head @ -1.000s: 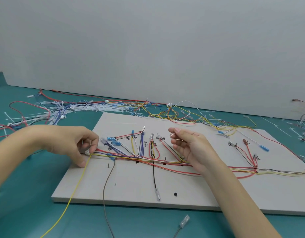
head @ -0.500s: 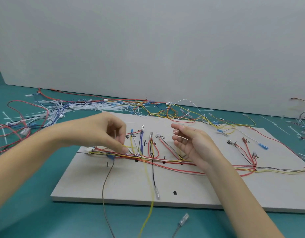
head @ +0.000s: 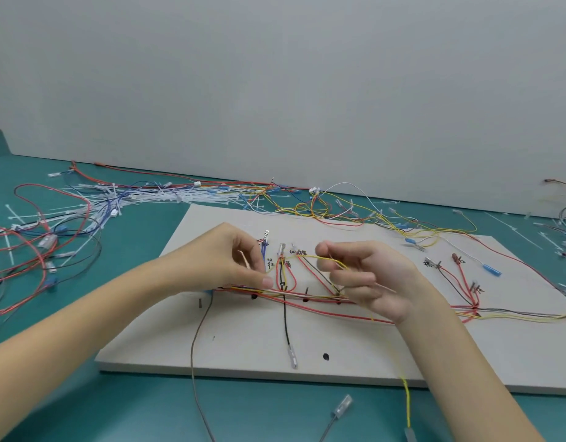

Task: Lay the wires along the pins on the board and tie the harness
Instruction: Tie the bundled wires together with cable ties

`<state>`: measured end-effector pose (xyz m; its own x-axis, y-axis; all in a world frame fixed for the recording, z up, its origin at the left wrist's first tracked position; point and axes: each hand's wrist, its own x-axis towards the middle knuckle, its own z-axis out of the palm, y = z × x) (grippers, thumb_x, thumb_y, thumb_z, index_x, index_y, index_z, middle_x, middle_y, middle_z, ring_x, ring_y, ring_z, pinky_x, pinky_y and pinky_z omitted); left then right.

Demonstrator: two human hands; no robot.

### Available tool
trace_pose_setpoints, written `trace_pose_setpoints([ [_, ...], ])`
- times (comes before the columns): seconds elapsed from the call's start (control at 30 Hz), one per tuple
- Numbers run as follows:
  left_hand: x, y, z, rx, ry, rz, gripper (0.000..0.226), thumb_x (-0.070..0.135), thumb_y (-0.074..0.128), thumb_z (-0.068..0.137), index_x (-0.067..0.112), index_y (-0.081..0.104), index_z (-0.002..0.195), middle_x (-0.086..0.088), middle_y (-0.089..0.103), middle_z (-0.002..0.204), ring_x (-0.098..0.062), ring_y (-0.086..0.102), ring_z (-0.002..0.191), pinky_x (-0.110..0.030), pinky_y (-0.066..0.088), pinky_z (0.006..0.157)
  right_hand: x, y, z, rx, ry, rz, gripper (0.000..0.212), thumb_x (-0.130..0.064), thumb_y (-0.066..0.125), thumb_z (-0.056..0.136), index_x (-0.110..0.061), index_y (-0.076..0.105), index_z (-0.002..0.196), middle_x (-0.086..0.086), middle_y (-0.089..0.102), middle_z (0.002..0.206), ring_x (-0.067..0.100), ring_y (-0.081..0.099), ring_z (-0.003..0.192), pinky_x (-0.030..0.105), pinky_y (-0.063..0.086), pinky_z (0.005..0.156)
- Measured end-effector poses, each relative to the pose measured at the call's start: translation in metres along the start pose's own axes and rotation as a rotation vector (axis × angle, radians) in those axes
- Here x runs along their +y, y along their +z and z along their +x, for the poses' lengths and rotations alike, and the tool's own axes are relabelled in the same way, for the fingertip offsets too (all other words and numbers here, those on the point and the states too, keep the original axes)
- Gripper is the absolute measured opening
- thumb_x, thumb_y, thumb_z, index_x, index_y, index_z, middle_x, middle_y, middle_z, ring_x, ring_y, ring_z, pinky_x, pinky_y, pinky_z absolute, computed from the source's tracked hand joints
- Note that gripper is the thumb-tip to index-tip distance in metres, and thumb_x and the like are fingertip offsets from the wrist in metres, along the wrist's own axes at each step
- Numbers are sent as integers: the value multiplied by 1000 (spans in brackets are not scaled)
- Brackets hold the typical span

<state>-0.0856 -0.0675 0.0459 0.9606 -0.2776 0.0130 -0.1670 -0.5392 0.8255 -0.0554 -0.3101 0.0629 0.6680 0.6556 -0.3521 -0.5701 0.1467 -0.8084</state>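
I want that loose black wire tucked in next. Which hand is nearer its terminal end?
Left, narrowly. The left hand is up and left of the black wire's terminal; the right hand is up and right, slightly farther.

A teal table point(head: 84, 393) fills the scene, backed by a plain grey wall point(head: 275, 74) at the far side. On the far left lies a loose heap of white cable ties point(head: 166, 196) tangled with spare red and blue leads point(head: 36, 250). More stray ties point(head: 514, 228) and cable ends point(head: 565, 215) lie scattered at the far right edge.
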Motion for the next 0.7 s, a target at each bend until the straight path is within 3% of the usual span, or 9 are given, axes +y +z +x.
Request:
trace_pose_setpoints([
  [0.07,-5,2,-4,-1,52,13,10,24,85,71,24,76,69,-1,72,69,-6,57,57,-18,42,56,-4,-6,-6,70,9,-228,16,-14,47,92,-10,58,81,1,50,65,0,23,31,11,13,25],
  [0.17,-15,1,-12,61,135,116,16,15,84,72,29,78,72,10,70,74,-4,56,61,-13,41,58,-4,-13,-6,268,48,-583,24,-16,45,98,-10,64,83,2,50,64,3,21,35,13,14,29],
  [0.27,-23,4,-18,99,175,124,22,12,83,73,34,78,73,8,67,79,-10,61,71,-20,48,65,0,-10,-3,371,35,-737,27,-15,46,100,-7,69,87,6,57,68,10,40,45,15,29,38],
  [0.33,-28,8,-22,145,193,116,23,12,83,73,34,77,72,6,66,81,-13,63,76,-27,51,72,2,-6,0,435,-136,-758,29,-11,46,100,-7,72,87,5,66,75,13,55,62,18,42,53],
  [0.4,-31,11,-23,180,204,119,23,11,82,74,33,77,73,9,66,81,-14,63,79,-27,51,74,1,-1,4,550,-350,-842,29,-13,49,99,-16,74,84,-7,69,82,0,57,71,15,42,63],
  [0.47,-32,13,-23,194,202,118,23,11,82,74,33,77,73,11,65,82,-13,64,79,-23,51,74,-1,2,7,599,-492,-828,26,-17,52,98,-20,75,86,-14,64,80,-5,54,69,16,37,62],
  [0.6,-32,14,-23,223,195,126,21,10,82,73,29,75,70,13,68,79,-10,65,75,-15,48,67,1,12,14,374,-549,-497,22,-10,52,98,-5,73,103,0,55,76,8,52,62,18,41,54],
  [0.7,-32,15,-23,250,183,116,19,12,84,72,27,72,72,12,69,75,-8,65,70,-13,48,63,6,19,27,346,-560,-380,20,-3,50,97,1,66,110,6,57,73,8,58,57,17,49,53],
])
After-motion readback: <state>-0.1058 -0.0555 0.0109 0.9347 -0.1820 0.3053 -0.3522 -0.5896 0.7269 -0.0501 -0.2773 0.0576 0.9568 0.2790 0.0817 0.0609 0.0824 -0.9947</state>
